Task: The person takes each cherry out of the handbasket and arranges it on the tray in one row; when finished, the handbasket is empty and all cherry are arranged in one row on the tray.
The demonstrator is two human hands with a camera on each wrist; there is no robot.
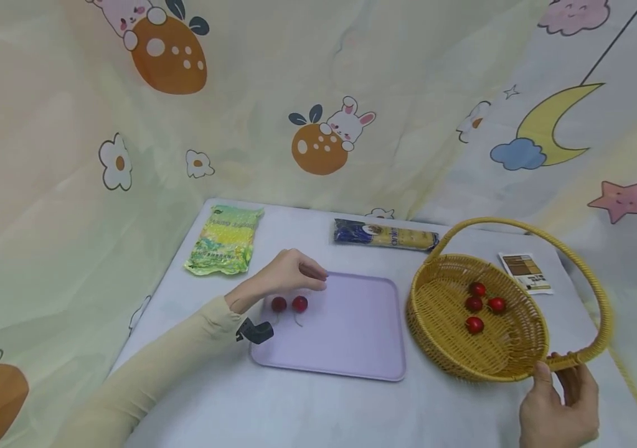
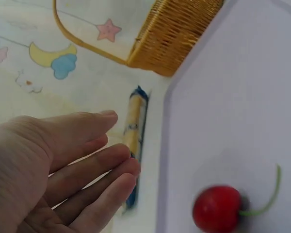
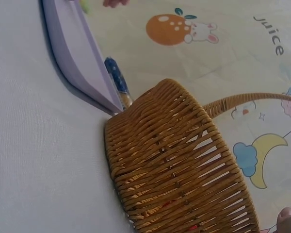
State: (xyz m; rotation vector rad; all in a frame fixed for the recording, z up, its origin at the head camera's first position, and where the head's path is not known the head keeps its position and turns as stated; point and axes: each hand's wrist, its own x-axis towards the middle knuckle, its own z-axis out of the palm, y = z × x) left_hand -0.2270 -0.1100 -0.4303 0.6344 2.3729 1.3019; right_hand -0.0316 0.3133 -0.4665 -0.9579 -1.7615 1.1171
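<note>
My left hand point(image 1: 290, 274) hovers over the back left of a pale purple tray point(image 1: 352, 330), fingers loosely bent and nothing between them. Two red cherries with stems lie at the tray's left: one cherry point(image 1: 279, 304) by my wrist, another cherry point(image 1: 299, 303) just below the hand. The left wrist view has a single cherry point(image 2: 217, 208) with a curved green stem. At the right, my right hand point(image 1: 561, 401) grips the rim of a wicker basket point(image 1: 424, 317) where its tall handle joins. Several cherries point(image 1: 474, 325) sit inside the basket; only a fingertip point(image 3: 287, 213) shows in the right wrist view.
Behind the tray lies a long blue and yellow packet point(image 1: 385, 234). A green and yellow bag point(image 1: 225, 239) is at the back left. To the basket's right rests a small brown and white packet point(image 1: 525, 272). A printed curtain point(image 1: 262, 93) hangs behind the white table point(image 1: 195, 386).
</note>
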